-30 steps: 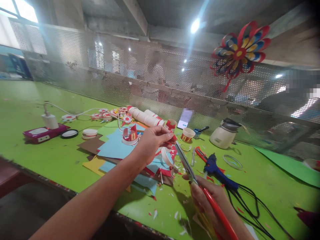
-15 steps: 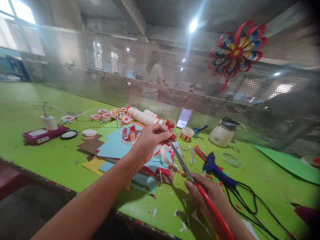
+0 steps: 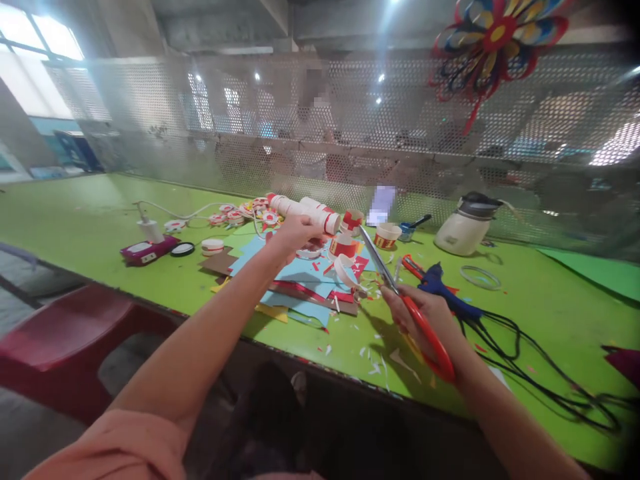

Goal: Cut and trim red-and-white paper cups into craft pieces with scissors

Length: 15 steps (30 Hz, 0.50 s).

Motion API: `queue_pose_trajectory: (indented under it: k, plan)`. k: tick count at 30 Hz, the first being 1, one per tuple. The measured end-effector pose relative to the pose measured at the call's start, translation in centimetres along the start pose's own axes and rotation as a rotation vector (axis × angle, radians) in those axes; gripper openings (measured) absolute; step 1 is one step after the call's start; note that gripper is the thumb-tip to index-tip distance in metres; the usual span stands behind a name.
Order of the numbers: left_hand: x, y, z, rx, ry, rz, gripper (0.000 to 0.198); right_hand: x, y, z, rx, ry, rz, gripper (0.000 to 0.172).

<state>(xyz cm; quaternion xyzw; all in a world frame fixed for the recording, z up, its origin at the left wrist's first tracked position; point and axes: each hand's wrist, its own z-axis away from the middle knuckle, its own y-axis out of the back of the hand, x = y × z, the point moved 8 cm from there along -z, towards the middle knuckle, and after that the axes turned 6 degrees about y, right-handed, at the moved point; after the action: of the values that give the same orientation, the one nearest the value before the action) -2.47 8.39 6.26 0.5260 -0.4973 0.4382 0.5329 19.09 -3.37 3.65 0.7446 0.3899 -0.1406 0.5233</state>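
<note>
My right hand (image 3: 417, 313) grips a pair of scissors (image 3: 383, 260) with red handles, the blades together and pointing up and away. My left hand (image 3: 299, 233) reaches over the pile of coloured paper (image 3: 300, 270), its fingers curled down near a white ring piece (image 3: 309, 253). What those fingers hold, if anything, is hidden. Just right of them stands a red-and-white paper cup piece (image 3: 344, 247). A curled white strip (image 3: 345, 270) lies between the two hands.
A blue glue gun (image 3: 445, 293) with black cords lies right of my right hand. Behind are white paper rolls (image 3: 320, 217), a cup (image 3: 387, 235) and a kettle (image 3: 467, 223). A purple power socket (image 3: 149, 250) stands left. Scraps litter the front; a red stool (image 3: 85, 327) stands beside the table.
My left hand has moved away from the scissor tips, back and left over the papers; the red piece formerly in its fingers no longer shows there. The scissors stay in my right hand. The view has shifted.
</note>
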Motion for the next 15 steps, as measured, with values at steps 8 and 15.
queue_pose_trajectory:
  k: [8, 15]
  plan:
    - [-4.1, 2.4, 0.3, 0.080, 0.094, -0.362, 0.013, -0.9, 0.0, 0.1, 0.040, 0.084, 0.045, 0.046]
    - [-5.7, 2.1, 0.3, 0.050, 0.106, -0.596, 0.010, -0.6, -0.2, -0.2, 0.073, 0.150, 0.120, 0.047]
